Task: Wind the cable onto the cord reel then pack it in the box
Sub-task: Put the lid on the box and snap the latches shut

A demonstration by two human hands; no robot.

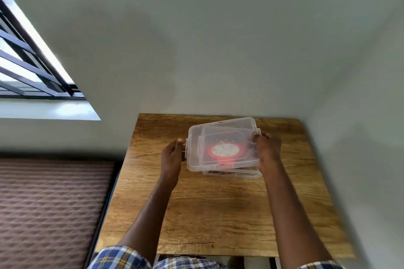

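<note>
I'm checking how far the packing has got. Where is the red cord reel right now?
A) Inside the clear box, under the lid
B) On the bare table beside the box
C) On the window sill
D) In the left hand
A: the red cord reel shows through the clear lid held askew over the box by both hands.

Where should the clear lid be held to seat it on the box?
By its two short ends, one hand from each side, as the left hand and right hand do. The lid is wide, flat and sits askew over the box, so end grips probably let it be turned square above the reel.
</note>
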